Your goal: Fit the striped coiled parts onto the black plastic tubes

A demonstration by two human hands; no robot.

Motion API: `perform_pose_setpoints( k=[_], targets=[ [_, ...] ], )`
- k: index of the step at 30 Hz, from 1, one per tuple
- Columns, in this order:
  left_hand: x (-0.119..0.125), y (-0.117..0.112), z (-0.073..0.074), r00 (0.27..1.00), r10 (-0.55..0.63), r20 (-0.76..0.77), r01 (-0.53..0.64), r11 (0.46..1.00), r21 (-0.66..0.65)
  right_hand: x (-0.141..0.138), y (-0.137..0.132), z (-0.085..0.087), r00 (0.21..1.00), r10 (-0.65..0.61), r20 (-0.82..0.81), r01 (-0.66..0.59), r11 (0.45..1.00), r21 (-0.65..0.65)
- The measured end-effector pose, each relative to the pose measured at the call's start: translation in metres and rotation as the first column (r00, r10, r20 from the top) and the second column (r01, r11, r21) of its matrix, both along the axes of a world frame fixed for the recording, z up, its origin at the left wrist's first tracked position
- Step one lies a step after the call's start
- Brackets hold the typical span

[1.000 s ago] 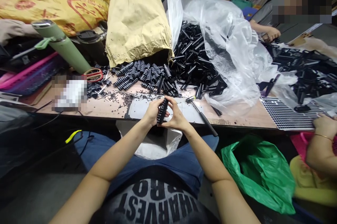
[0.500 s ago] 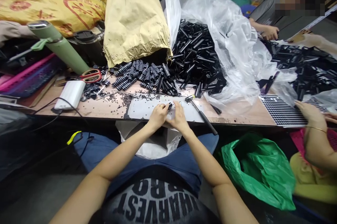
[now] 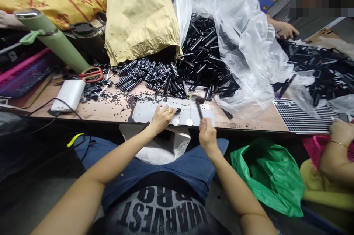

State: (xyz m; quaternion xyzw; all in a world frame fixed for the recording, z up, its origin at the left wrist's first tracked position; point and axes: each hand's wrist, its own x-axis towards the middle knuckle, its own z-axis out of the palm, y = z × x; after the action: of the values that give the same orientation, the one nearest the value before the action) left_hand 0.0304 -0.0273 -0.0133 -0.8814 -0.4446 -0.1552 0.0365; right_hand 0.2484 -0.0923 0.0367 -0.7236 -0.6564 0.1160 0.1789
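Observation:
On a pale grey plate [image 3: 143, 113] at the table's front edge, my left hand [image 3: 163, 117] is closed around a short black tube [image 3: 178, 110], whose end sticks out to the right. My right hand [image 3: 208, 133] grips the dark handle of a small hammer [image 3: 197, 98], its head raised to the right of the tube. Two white round spots [image 3: 182, 122] show on the plate's front part. Behind the plate lies a heap of black-and-white ribbed tubes [image 3: 148, 74], with many tiny black bits [image 3: 121, 102] scattered to the left.
Black tubes [image 3: 204, 54] fill a clear plastic bag [image 3: 249, 43], beside a yellow paper sack [image 3: 141, 14]. Scissors [image 3: 91, 74], a white box [image 3: 68, 95] with a cable and a green flask [image 3: 61, 47] stand left. A co-worker's hand [image 3: 341, 132] is right, above a green bag [image 3: 271, 179].
My right hand has left the black tube and picked the hammer up off the plate. My left hand keeps the tube, now lying low over the plate.

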Motion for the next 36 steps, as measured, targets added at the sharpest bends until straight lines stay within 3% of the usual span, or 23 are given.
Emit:
perform_pose_setpoints(
  k=[2, 4, 8, 10, 13, 16, 20, 23, 27, 29, 31, 34, 36],
  targets=[
    [0.003, -0.002, 0.0, 1.0, 0.015, -0.015, -0.016, 1.0, -0.021, -0.008, -0.006, -0.001, 0.996, 0.048, 0.072, -0.037, 0.99, -0.139],
    [0.01, -0.005, 0.0, 0.999, 0.036, -0.029, -0.037, 0.999, -0.036, -0.012, -0.008, 0.004, 0.992, 0.067, 0.104, -0.045, 0.979, -0.199],
    [0.029, -0.018, -0.006, 0.998, 0.051, -0.03, -0.052, 0.997, -0.052, -0.028, -0.012, 0.027, 0.99, 0.112, -0.088, -0.11, 0.993, 0.035],
    [0.035, -0.023, -0.012, 0.999, 0.038, -0.028, -0.04, 0.997, -0.073, -0.043, -0.013, 0.03, 0.974, 0.186, -0.133, -0.173, 0.979, 0.105],
    [0.037, -0.023, -0.022, 1.0, 0.015, 0.005, -0.014, 0.998, -0.065, -0.064, -0.012, 0.021, 0.955, 0.296, 0.006, -0.294, 0.952, -0.083],
    [0.034, -0.009, -0.023, 0.997, -0.006, 0.082, 0.011, 0.998, -0.062, -0.073, -0.008, 0.014, 0.934, 0.342, 0.103, -0.307, 0.916, -0.258],
    [0.029, 0.0, -0.002, 0.98, 0.099, 0.175, -0.065, 0.98, -0.189, -0.055, 0.002, 0.022, 0.972, 0.208, 0.108, -0.187, 0.966, -0.176],
    [0.019, -0.025, 0.014, 0.978, 0.101, 0.184, -0.053, 0.967, -0.249, -0.021, 0.015, 0.024, 0.979, 0.033, 0.2, -0.004, 0.99, -0.144],
    [-0.007, -0.058, 0.025, 0.988, 0.077, 0.135, -0.026, 0.939, -0.344, 0.031, 0.037, 0.004, 0.934, -0.128, 0.334, 0.183, 0.973, -0.138],
    [-0.02, -0.046, 0.028, 0.967, 0.204, 0.152, -0.143, 0.93, -0.339, 0.047, 0.045, -0.009, 0.916, -0.171, 0.362, 0.234, 0.963, -0.135],
    [-0.032, -0.012, 0.03, 0.886, 0.405, 0.228, -0.334, 0.896, -0.293, 0.054, 0.051, -0.018, 0.904, -0.203, 0.377, 0.266, 0.956, -0.123],
    [-0.042, 0.055, 0.028, 0.711, 0.63, 0.312, -0.572, 0.776, -0.265, 0.053, 0.055, -0.025, 0.893, -0.204, 0.4, 0.245, 0.968, -0.052],
    [-0.044, 0.09, 0.023, 0.659, 0.691, 0.297, -0.628, 0.723, -0.289, 0.05, 0.055, -0.025, 0.89, -0.18, 0.418, 0.192, 0.981, 0.013]
  ],
)
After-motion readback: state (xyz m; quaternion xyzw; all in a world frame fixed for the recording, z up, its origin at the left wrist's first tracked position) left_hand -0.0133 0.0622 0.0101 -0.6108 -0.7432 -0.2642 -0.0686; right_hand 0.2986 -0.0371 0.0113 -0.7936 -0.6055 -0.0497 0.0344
